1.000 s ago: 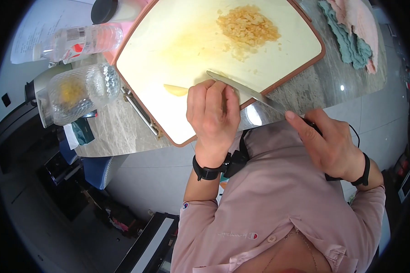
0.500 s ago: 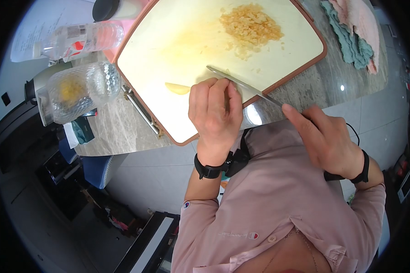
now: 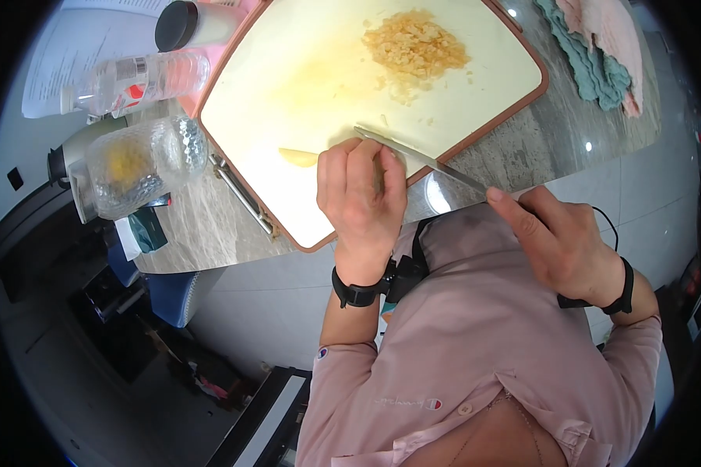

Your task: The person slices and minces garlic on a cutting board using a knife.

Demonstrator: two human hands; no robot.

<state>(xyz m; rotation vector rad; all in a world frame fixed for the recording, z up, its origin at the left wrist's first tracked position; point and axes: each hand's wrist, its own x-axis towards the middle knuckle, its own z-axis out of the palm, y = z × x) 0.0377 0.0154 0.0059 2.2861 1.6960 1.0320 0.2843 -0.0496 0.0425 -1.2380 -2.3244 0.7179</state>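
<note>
A knife (image 3: 428, 160) lies with its blade across the lower part of the white cutting board (image 3: 288, 93). Its handle is in my right hand (image 3: 557, 241), index finger along the top. Beside the blade, my left hand (image 3: 362, 191) has its fingers curled down on the board; what they press on is hidden beneath them. A pale yellow slice (image 3: 297, 157) lies just left of my left fingers. Toward the board's far right is a heap of chopped yellowish pieces (image 3: 417, 47), with small bits scattered below it.
Left of the board are a clear plastic bottle (image 3: 144, 80), a textured glass container (image 3: 140, 165) with something yellow inside and a black-lidded jar (image 3: 202, 26). Green and pink cloths (image 3: 600, 54) lie on the grey counter (image 3: 514, 148) at the right.
The board and counter items have shifted slightly in view. The knife tip has moved a little along with the board; both hands keep nearly the same pose.
</note>
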